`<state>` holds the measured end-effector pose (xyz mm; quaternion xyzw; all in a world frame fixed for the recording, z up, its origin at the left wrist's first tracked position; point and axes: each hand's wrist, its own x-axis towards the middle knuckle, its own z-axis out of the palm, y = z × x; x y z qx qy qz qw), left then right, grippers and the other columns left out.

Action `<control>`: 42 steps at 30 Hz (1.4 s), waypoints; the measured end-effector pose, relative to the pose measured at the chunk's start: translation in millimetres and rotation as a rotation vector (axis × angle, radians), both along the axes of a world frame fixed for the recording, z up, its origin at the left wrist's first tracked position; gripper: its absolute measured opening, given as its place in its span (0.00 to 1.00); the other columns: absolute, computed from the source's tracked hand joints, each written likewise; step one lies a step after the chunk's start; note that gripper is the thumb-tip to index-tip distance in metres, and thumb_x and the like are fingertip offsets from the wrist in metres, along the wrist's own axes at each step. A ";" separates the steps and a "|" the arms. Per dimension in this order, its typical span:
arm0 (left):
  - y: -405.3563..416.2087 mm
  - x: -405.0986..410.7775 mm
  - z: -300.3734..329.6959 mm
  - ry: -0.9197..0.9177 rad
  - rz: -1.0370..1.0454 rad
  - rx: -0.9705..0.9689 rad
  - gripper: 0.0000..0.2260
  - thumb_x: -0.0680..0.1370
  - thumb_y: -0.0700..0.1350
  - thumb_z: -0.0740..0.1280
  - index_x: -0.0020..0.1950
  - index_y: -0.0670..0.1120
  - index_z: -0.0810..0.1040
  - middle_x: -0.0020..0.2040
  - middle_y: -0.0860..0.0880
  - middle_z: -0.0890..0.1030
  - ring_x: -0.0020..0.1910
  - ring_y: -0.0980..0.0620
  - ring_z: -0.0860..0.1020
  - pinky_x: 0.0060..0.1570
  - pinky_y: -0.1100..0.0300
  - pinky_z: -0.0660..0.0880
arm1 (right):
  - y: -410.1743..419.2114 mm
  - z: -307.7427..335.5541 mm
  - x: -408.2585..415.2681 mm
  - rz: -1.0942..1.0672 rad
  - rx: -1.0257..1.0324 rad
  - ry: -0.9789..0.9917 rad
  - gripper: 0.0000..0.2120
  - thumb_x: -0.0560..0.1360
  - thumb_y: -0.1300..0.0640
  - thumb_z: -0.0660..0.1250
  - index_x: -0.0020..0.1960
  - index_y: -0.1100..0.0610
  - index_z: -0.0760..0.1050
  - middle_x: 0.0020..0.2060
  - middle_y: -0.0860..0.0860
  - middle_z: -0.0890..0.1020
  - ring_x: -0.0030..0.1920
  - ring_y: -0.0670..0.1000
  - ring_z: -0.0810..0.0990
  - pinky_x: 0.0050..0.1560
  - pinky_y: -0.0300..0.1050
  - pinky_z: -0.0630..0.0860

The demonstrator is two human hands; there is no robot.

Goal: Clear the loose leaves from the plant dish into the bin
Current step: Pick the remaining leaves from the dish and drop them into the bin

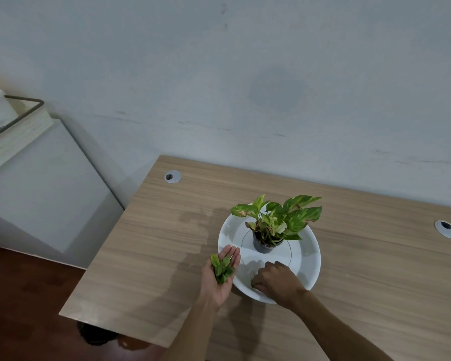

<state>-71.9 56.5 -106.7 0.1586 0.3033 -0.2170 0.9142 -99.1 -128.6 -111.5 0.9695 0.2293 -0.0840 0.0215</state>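
Light wood-grain table (154, 243) against pale wall; round white plant dish (309, 259) on table, right of centre; small dark pot with variegated green plant (267, 241) in dish middle; left hand (220, 276) palm-up at dish's left rim, loose green leaves (221, 268) on palm; right hand (277, 281) inside dish's near edge; grey cabinet (42, 194) left of table.
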 end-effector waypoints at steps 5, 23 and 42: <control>2.9 -0.7 1.7 0.006 -0.010 0.019 0.20 0.82 0.45 0.53 0.59 0.32 0.77 0.57 0.33 0.81 0.52 0.39 0.83 0.54 0.44 0.79 | 5.0 16.0 -1.2 -0.168 0.223 0.113 0.12 0.76 0.49 0.60 0.45 0.50 0.81 0.40 0.50 0.84 0.40 0.54 0.80 0.40 0.47 0.72; 23.9 -9.2 4.2 0.015 0.012 0.075 0.21 0.83 0.46 0.52 0.60 0.31 0.76 0.58 0.33 0.81 0.62 0.39 0.77 0.54 0.47 0.79 | 3.3 5.3 -1.0 -0.005 0.074 0.129 0.18 0.76 0.56 0.62 0.62 0.39 0.75 0.47 0.50 0.79 0.48 0.55 0.76 0.43 0.51 0.74; 32.6 -14.0 4.4 0.017 0.031 0.076 0.21 0.83 0.45 0.52 0.61 0.31 0.75 0.58 0.32 0.80 0.59 0.38 0.79 0.54 0.46 0.79 | -4.0 3.7 -5.9 -0.226 0.212 0.176 0.10 0.75 0.50 0.62 0.54 0.46 0.77 0.47 0.48 0.83 0.46 0.50 0.80 0.45 0.44 0.73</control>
